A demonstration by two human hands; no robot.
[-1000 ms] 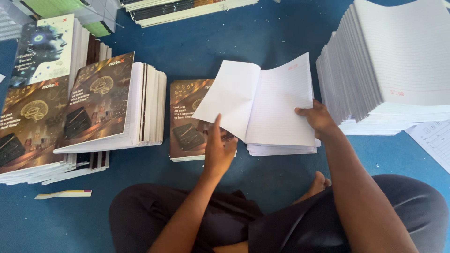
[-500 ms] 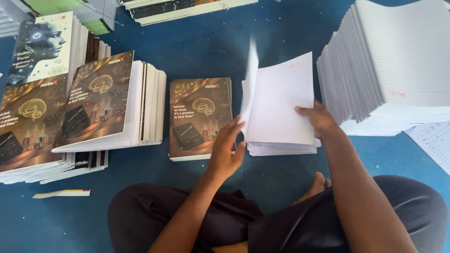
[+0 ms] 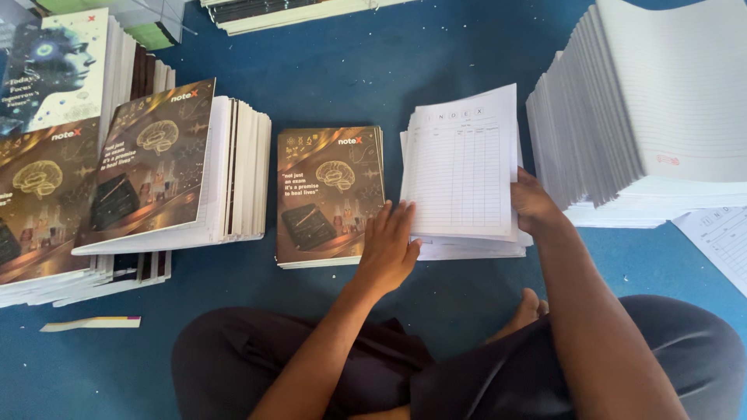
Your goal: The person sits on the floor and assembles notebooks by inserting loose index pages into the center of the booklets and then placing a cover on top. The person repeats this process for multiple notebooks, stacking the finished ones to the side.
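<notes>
Presently, a small stack of white ruled paper sheets is seen lying on the blue carpeted floor, directly in front of a seated person whose dark-trousered legs are crossed at the bottom of the view. The top sheet, printed with a ruled table, is faced upward. The stack is steadied from both sides. The left hand is laid flat with its fingers spread, fingertips touching the lower left edge of the sheets while the palm rests over the lower right corner of a thin brown-and-gold covered notebook lying just beside the stack. The right hand is closed on the right edge of the sheets, the thumb pressed on top and the remaining fingers hidden beneath, so the upper sheets are pinched.

To the right of the stack, a tall slanted pile of white lined page blocks is stood close by, and a loose white printed sheet is seen at the far right edge. To the left, well apart from the hands, leaning piles of finished brown-covered notebooks are arranged, with a blue-and-white covered notebook pile behind them. A narrow pale paper strip is left on the floor near the left knee.
</notes>
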